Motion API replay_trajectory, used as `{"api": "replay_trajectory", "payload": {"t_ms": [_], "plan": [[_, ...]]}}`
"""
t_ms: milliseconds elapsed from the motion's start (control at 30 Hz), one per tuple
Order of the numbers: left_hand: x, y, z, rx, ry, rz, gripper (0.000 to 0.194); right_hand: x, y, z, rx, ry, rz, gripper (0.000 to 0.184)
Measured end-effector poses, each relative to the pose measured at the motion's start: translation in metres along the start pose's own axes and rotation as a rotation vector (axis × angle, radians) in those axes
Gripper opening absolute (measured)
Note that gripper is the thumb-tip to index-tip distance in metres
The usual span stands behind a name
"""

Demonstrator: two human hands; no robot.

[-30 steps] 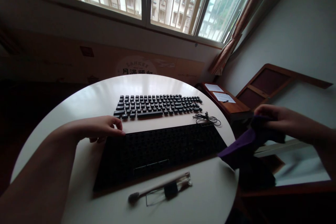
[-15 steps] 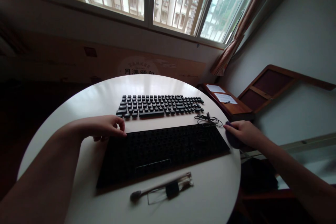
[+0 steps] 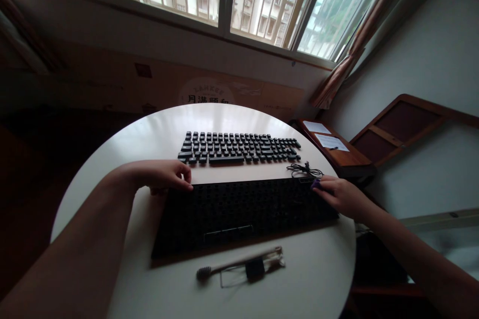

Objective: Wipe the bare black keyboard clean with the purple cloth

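Observation:
A black keyboard [image 3: 247, 204] without its keycaps lies on the white round table [image 3: 149, 291]. My left hand [image 3: 174, 175] pinches its upper left corner, thumb on top and the other fingers partly hidden. My right hand [image 3: 340, 197] is closed on a bunched purple cloth [image 3: 316, 184] at the keyboard's upper right corner. Beyond the keyboard, black keycaps [image 3: 239, 148] stand in rows like a key layout. The keyboard's coiled cable [image 3: 305, 169] lies near my right hand.
A toothbrush [image 3: 239, 261] and what looks like a wire keycap puller [image 3: 255, 269] lie in front of the keyboard. At the right is a wooden desk [image 3: 342, 154] with paper sheets and a pen. A window [image 3: 262, 5] fills the back wall.
My right hand has brought the purple cloth from beside the keyboard's right edge leftward onto its upper right corner. My left hand keeps its hold. The whole view has shifted slightly.

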State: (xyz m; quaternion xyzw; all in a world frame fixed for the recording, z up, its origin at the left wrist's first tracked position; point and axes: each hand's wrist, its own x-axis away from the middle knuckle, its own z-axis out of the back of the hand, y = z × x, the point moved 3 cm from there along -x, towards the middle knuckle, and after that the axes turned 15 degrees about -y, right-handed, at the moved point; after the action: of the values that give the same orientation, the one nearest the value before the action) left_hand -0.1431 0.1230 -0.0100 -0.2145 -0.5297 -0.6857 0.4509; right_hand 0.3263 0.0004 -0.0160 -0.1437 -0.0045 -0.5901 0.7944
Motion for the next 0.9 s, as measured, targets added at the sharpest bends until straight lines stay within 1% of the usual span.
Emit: {"api": "replay_trajectory", "payload": {"t_ms": [167, 300, 567, 767, 900], "plan": [[-0.001, 0.0, -0.002, 0.005, -0.009, -0.034, 0.042, -0.017, -0.04, -0.007, 0.005, -0.016, 0.076, 0.032], [-0.001, -0.002, -0.001, 0.002, 0.0, -0.043, 0.042, -0.032, -0.078, -0.01, 0.009, -0.02, 0.116, 0.031], [-0.005, -0.005, -0.001, -0.013, -0.026, -0.065, 0.043, -0.059, -0.158, -0.017, 0.025, -0.064, 0.176, 0.028], [-0.004, -0.003, -0.005, -0.061, -0.016, -0.1, 0.043, -0.082, -0.225, -0.022, 0.039, -0.111, 0.292, 0.026], [-0.004, -0.003, -0.007, -0.044, -0.005, -0.123, 0.042, -0.095, -0.259, -0.026, 0.047, -0.129, 0.364, 0.024]]}}
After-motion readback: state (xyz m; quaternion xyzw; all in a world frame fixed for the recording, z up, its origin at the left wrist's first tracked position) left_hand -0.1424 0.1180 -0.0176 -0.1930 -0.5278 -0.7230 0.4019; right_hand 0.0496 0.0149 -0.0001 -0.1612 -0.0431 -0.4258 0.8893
